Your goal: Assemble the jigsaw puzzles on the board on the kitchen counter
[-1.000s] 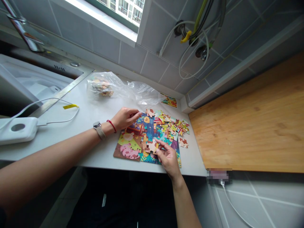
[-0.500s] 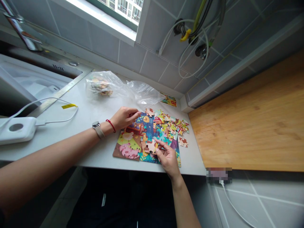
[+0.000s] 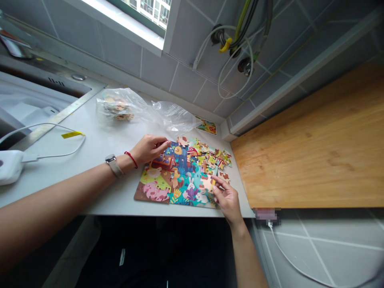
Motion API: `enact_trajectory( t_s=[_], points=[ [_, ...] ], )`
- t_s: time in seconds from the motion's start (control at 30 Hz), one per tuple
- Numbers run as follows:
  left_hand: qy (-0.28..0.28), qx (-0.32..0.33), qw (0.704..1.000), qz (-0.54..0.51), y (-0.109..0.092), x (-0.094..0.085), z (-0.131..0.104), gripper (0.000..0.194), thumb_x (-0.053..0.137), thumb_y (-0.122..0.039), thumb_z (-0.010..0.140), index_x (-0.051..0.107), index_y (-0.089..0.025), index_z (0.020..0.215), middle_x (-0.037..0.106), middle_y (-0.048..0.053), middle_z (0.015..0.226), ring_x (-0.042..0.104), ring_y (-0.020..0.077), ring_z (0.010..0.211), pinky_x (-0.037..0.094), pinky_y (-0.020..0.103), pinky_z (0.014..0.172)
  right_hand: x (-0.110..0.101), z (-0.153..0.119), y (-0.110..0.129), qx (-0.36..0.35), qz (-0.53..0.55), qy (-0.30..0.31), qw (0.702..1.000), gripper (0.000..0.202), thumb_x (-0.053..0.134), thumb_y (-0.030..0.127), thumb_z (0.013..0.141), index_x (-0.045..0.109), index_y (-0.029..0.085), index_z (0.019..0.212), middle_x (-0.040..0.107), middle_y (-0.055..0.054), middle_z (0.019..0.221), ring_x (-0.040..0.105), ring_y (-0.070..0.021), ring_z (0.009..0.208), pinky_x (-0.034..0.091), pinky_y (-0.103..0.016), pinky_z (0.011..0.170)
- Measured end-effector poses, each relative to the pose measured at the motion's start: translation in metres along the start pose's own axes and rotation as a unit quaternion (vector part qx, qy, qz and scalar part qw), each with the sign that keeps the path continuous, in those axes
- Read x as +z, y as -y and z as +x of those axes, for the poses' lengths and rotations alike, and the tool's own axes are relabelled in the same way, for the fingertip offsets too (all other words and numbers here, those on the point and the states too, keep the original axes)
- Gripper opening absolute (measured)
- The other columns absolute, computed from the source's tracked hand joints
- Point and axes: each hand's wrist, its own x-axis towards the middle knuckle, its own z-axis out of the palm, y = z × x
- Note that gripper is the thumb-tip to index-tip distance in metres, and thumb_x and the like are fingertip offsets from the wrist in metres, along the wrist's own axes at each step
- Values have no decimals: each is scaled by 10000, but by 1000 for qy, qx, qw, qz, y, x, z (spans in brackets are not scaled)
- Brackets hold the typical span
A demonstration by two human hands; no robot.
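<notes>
A colourful jigsaw puzzle with animals on it lies partly assembled on the white counter. My right hand pinches a pale pink puzzle piece between thumb and fingers, over the right part of the picture. At the puzzle's upper left corner rests my left hand, thumb and index fingertips close together; whatever they grip is hidden. Loose puzzle pieces lie heaped over the upper right of the puzzle. One brown-spotted piece sits just beyond my right fingers.
Behind the puzzle, a clear plastic bag holds more pieces, and a small printed card lies by the wall. A sink and a white power strip with a cable are on the left. A wooden board borders the right.
My right hand has carried the pink piece rightward across the puzzle, uncovering the rabbits beneath. My left hand stays at the upper left corner. The whole view has shifted slightly.
</notes>
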Motion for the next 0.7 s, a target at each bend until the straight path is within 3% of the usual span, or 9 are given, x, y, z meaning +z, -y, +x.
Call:
enact_trajectory(
  t_s=[0.13, 0.27, 0.37, 0.43, 0.5, 0.6, 0.7],
  points=[
    [0, 0, 1000, 6, 0, 0, 1, 475, 530, -388, 1007, 568, -156, 594, 414, -51, 486, 326, 81, 482, 264, 231, 493, -51, 18, -16, -3, -110, -45, 993, 591, 725, 513, 834, 735, 160, 1309, 624, -20, 847, 535, -132, 601, 499, -280, 566],
    [-5, -4, 1000, 5, 3, 2, 0, 457, 523, -401, 999, 645, -148, 639, 439, -48, 483, 342, 81, 476, 266, 230, 489, -72, 31, -24, -59, -314, -127, 939, 537, 689, 500, 808, 778, 176, 1226, 674, -85, 982, 640, -220, 784, 581, -409, 823],
    [-7, -9, 1000, 4, 5, 2, 0, 464, 526, -407, 995, 643, -148, 628, 463, -42, 482, 349, 80, 473, 266, 234, 491, -59, 37, -14, -103, -356, -105, 923, 475, 636, 480, 883, 756, 213, 1257, 673, -106, 1126, 680, -252, 951, 571, -419, 930],
    [-7, -11, 1000, 4, 5, 2, 0, 460, 531, -404, 992, 641, -148, 625, 478, -39, 484, 352, 81, 473, 265, 238, 494, -39, 41, -3, -116, -353, -48, 927, 429, 634, 478, 912, 755, 215, 1229, 684, -110, 1168, 687, -262, 1047, 565, -394, 950],
    [-8, -15, 1000, 4, 4, 1, 1, 453, 531, -401, 989, 645, -148, 631, 487, -38, 488, 351, 82, 474, 265, 240, 496, -16, 46, 8, -96, -375, -29, 922, 370, 636, 507, 930, 768, 214, 1114, 703, -106, 1119, 693, -266, 1036, 564, -374, 920],
    [-7, -21, 1000, 1, 2, -1, 1, 464, 533, -398, 992, 614, -151, 608, 467, -41, 481, 343, 82, 477, 265, 238, 497, 12, 55, 20, -29, -462, -68, 884, 455, 704, 603, 884, 735, 215, 1121, 706, -125, 1137, 684, -307, 1065, 543, -403, 909],
    [-7, -17, 1000, -2, 0, -2, 2, 472, 533, -396, 995, 591, -154, 594, 456, -45, 477, 332, 81, 474, 263, 235, 494, 25, 63, 23, 9, -497, -95, 862, 555, 746, 652, 834, 711, 199, 1153, 680, -170, 1201, 655, -360, 1145, 524, -441, 927]
  ],
)
